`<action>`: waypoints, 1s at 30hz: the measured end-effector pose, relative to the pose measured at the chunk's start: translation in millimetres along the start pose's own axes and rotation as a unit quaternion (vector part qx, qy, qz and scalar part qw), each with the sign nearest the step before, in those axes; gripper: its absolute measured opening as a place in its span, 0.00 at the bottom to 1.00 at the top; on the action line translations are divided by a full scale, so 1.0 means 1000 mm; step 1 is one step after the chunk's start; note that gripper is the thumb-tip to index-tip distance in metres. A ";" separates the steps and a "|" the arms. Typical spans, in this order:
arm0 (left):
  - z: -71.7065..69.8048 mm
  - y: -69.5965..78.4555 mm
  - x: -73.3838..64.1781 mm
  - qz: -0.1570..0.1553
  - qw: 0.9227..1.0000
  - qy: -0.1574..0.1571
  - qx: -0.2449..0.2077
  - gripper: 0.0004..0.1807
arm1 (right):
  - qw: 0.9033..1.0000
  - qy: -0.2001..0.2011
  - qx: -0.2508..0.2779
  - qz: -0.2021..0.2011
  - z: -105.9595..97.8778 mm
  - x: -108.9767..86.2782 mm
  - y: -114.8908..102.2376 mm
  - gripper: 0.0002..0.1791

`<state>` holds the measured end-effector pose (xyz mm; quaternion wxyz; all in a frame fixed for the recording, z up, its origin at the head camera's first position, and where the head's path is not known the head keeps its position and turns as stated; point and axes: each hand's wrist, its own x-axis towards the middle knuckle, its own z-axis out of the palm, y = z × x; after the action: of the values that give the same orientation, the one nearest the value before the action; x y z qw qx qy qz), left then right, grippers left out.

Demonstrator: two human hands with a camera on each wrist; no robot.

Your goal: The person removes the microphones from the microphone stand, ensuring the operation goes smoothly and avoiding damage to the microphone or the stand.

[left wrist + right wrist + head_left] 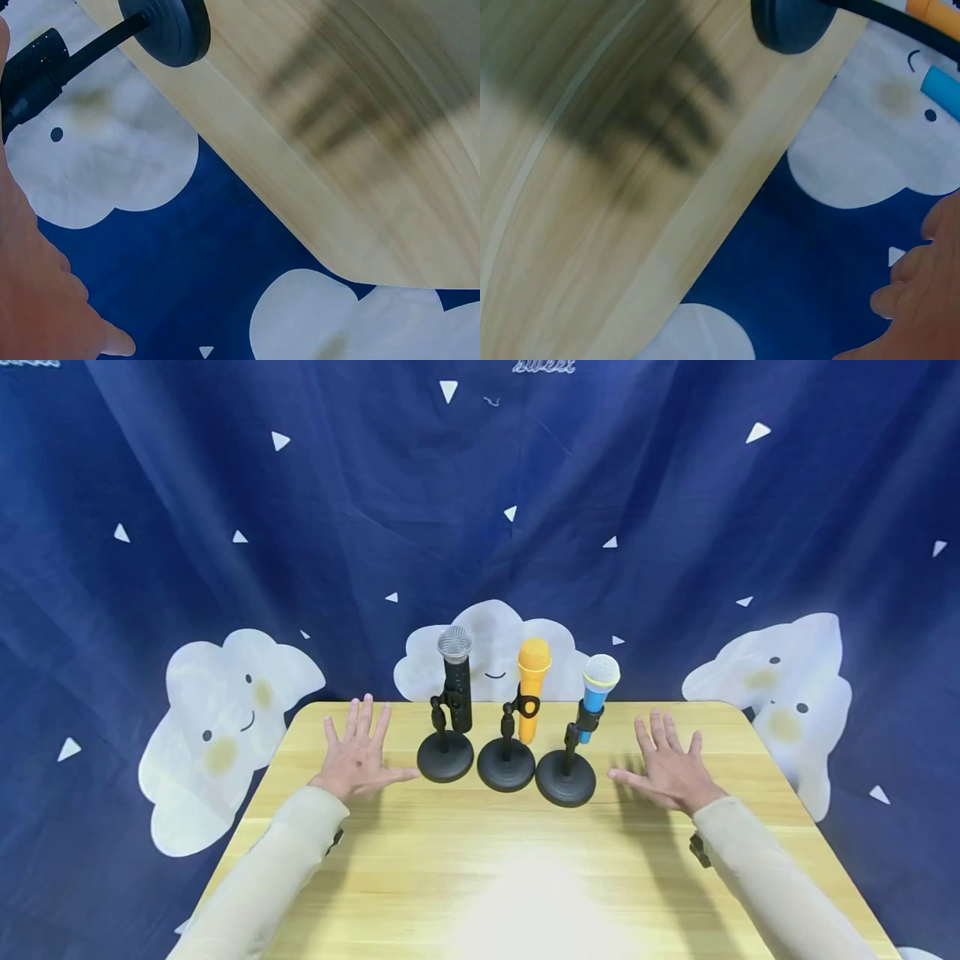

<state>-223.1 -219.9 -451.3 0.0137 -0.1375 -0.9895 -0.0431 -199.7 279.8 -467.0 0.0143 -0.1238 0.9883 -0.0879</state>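
Note:
Three microphones on round black stands form a row in the head view. A black microphone (pixel 458 689) with a silver mesh head is on the left. An orange microphone (pixel 532 672) is in the middle, and a blue microphone (pixel 595 697) with a white head is on the right. My left hand (pixel 358 764), fingers straight and spread, is left of the row, its thumb near the black microphone's stand base (pixel 445 757). On the other side my right hand (pixel 671 772) is likewise spread, its thumb toward the blue microphone's stand base (pixel 566 778). Both hands hold nothing.
The light wooden table (pixel 420 877) has rounded far corners and a bright glare patch near its front. Behind it hangs a dark blue curtain (pixel 360 518) with white clouds and triangles. Hand shadows fall on the tabletop.

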 end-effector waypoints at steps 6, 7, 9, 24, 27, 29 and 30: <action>0.002 0.004 0.001 -0.002 1.000 -0.005 0.005 0.68 | 1.000 0.001 -0.004 -0.011 0.001 -0.001 -0.010 0.59; 0.002 0.004 0.001 -0.001 1.000 -0.003 0.002 0.67 | 1.000 -0.001 -0.006 -0.012 0.001 -0.002 -0.012 0.59; 0.002 0.005 0.001 -0.002 1.000 -0.002 0.000 0.67 | 1.000 -0.008 -0.009 -0.012 0.000 -0.003 -0.016 0.58; 0.000 0.005 0.003 -0.007 1.000 -0.008 -0.016 0.67 | 0.996 -0.051 0.000 -0.067 -0.013 -0.003 -0.048 0.53; 0.000 0.006 0.004 -0.004 1.000 -0.007 -0.016 0.67 | 0.995 -0.046 0.002 -0.088 -0.015 -0.003 -0.052 0.52; -0.001 0.007 0.004 -0.003 1.000 -0.006 -0.019 0.67 | 0.994 -0.046 0.009 -0.095 -0.016 -0.003 -0.055 0.51; 0.000 0.007 0.004 -0.002 1.000 -0.005 -0.020 0.67 | 0.994 -0.047 0.015 -0.096 -0.017 -0.003 -0.057 0.51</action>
<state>-225.0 -212.0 -450.1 0.0062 -0.1362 -0.9887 -0.0626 -183.7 229.3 -440.6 0.0544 -0.2217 0.9687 -0.0973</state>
